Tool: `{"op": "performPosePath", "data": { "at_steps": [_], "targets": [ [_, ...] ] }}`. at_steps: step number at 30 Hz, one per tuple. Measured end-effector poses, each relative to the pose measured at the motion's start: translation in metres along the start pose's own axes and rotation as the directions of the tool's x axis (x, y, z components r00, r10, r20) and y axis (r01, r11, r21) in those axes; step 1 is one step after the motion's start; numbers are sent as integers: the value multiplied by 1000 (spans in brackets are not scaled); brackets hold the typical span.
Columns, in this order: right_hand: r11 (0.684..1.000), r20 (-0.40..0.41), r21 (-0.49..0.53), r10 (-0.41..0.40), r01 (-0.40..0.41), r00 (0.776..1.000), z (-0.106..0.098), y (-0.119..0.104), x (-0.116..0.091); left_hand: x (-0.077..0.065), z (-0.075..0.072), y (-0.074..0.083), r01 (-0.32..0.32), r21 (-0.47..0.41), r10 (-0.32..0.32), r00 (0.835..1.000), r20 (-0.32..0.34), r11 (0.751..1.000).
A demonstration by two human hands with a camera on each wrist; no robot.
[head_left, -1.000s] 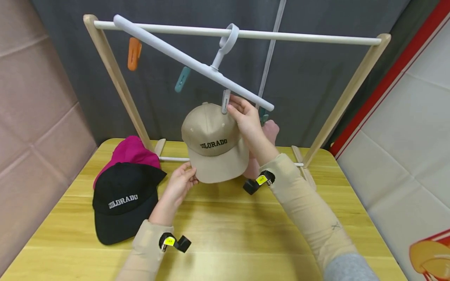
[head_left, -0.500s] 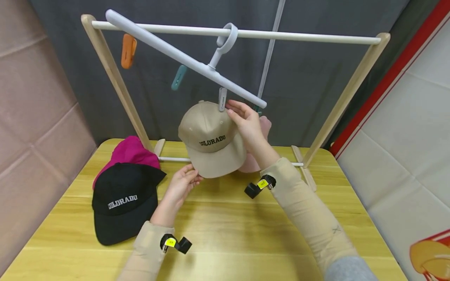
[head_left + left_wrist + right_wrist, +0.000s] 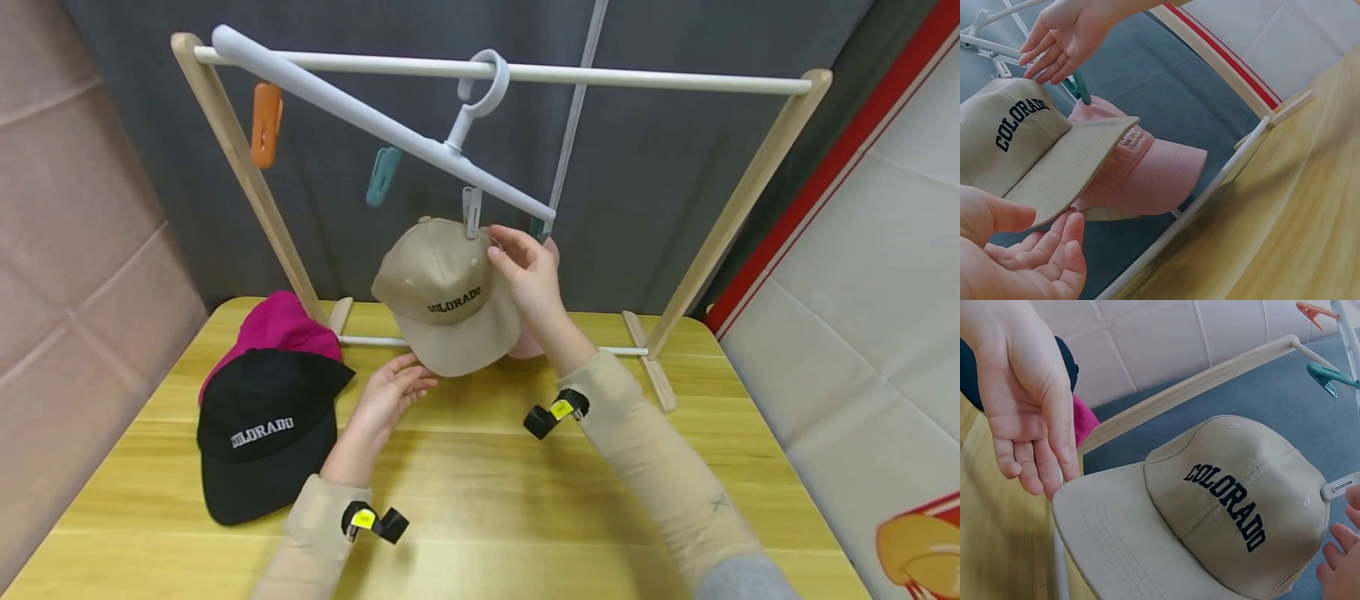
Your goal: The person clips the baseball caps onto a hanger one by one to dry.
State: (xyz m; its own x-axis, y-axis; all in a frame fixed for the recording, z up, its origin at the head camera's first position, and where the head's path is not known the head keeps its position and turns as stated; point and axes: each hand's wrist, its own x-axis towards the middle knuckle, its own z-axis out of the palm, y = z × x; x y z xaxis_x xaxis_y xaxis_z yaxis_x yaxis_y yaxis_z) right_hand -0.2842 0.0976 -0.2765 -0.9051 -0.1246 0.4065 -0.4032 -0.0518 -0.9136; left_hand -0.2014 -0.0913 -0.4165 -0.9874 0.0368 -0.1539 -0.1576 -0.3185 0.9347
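A beige cap (image 3: 442, 279) lettered COLORADO hangs tilted from a white clip (image 3: 471, 212) on the white hanger (image 3: 360, 117). My right hand (image 3: 534, 279) is beside the cap's crown, just right of the clip; in the left wrist view its fingers are loosely extended, with nothing gripped. My left hand (image 3: 390, 396) is at the near left edge of the brim, its fingers relaxed. In the right wrist view the left fingertips (image 3: 1054, 481) lie right at the brim's corner; light contact cannot be ruled out. Behind the beige cap a pink cap (image 3: 1160, 172) hangs by a dark teal clip (image 3: 1082, 87).
The hanger slopes down rightward from the rack's white rail (image 3: 660, 81). An orange clip (image 3: 266, 125) and a teal clip (image 3: 383, 176) dangle on its left half. A black cap (image 3: 266, 433) overlaps a magenta cap (image 3: 288, 325) on the wooden table (image 3: 480, 500).
The hanger and beige cap have swung left and turned slightly. My left fingers have loosened from the brim, and my right hand has moved a little away from the clip.
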Motion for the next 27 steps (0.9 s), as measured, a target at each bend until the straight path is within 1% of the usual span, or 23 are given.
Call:
{"op": "performPosePath", "data": {
  "at_steps": [4,8,10,15,17,21,27],
  "targets": [
    [999,-23,-14,-29,29,999,0,2,-4,-1,-2,0,7,6,-7,1000,-2,1000],
    [999,-38,-10,-35,35,999,1,4,-7,-2,-6,-1,6,3,-6,1000,9,1000],
    [998,-48,-9,-63,63,997,1,6,-9,-2,-8,-2,0,2,0,1000,15,1000],
    [990,-75,-38,-140,138,987,5,-7,-20,-4,-15,-3,-3,13,3,1000,3,1000],
    [988,-75,-46,-149,146,986,7,-12,-25,-6,-17,-3,-2,35,2,1000,-9,999],
    [984,-71,-62,-171,166,983,8,-10,-31,-10,-24,-2,-10,93,14,999,-39,996],
    [983,-57,-53,-178,175,982,11,-4,-40,-19,-34,4,-55,187,67,996,-59,981]
  ]
}}
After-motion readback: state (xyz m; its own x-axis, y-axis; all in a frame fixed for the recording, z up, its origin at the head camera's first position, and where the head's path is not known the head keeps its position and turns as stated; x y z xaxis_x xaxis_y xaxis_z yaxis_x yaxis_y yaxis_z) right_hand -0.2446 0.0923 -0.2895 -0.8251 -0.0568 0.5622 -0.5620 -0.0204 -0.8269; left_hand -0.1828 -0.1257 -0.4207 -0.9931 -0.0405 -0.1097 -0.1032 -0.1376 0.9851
